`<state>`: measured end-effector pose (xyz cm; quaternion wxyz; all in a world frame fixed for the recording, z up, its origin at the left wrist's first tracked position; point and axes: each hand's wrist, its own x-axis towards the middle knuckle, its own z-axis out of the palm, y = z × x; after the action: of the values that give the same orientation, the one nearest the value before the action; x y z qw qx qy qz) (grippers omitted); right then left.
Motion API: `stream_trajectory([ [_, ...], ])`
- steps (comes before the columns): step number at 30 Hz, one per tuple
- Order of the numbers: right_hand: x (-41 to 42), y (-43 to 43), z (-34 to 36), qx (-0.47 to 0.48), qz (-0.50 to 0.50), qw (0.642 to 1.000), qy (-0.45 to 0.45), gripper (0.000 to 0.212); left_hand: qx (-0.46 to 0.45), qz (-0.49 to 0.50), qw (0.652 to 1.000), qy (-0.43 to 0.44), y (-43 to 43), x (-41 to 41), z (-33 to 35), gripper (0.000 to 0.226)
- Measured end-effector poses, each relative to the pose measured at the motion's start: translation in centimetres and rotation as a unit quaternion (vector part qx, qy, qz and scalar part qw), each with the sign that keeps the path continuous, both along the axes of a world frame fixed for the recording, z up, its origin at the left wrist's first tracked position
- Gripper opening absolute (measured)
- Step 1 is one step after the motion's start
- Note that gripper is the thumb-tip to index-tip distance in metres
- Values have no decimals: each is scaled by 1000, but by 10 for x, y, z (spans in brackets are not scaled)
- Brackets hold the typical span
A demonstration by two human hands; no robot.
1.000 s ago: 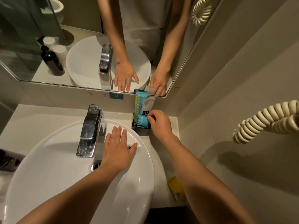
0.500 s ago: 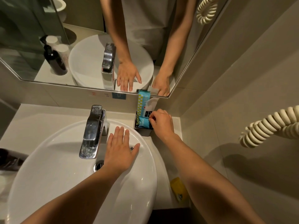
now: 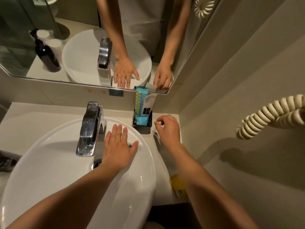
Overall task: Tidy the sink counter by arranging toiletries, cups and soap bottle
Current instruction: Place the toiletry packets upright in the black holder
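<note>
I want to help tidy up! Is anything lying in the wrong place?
Yes. A yellow packet lies flat on the counter near its front edge, beside the sink, while the other packets stand in the black holder at the back.

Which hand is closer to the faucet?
Left. The left hand lies flat on the sink just right of the faucet; the right hand is farther right, past the black holder.

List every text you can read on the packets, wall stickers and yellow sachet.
No text is legible.
Dotted packet in the black holder: print blurred.
White packet beside it: dark label, unreadable.
Blue sticker and orange marks on the wall: too small.
Yellow sachet on the counter: print blurred.
</note>
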<state>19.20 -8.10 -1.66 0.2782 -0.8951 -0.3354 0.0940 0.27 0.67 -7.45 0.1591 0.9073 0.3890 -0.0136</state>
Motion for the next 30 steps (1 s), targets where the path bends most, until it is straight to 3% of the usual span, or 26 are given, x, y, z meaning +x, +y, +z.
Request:
stream_trajectory([
  [6,-17,-70,-12,-67,-93,992,50,34,7,-5,1000,10,1,0,0,84],
  [13,-70,-152,-37,-187,-189,955,135,61,4,-2,1000,5,0,0,-2,83],
  [17,-100,-174,-44,-226,-226,936,148,56,2,1,1000,-1,0,1,-3,82],
  [21,-111,-176,-48,-215,-246,936,132,42,-1,1,1000,-5,0,1,-3,82],
  [25,-114,-169,-49,-206,-261,929,163,43,-4,-2,1000,-11,1,1,-4,81],
  [30,-115,-167,-55,-121,-291,919,239,35,-10,-4,1000,-10,1,0,-6,82],
])
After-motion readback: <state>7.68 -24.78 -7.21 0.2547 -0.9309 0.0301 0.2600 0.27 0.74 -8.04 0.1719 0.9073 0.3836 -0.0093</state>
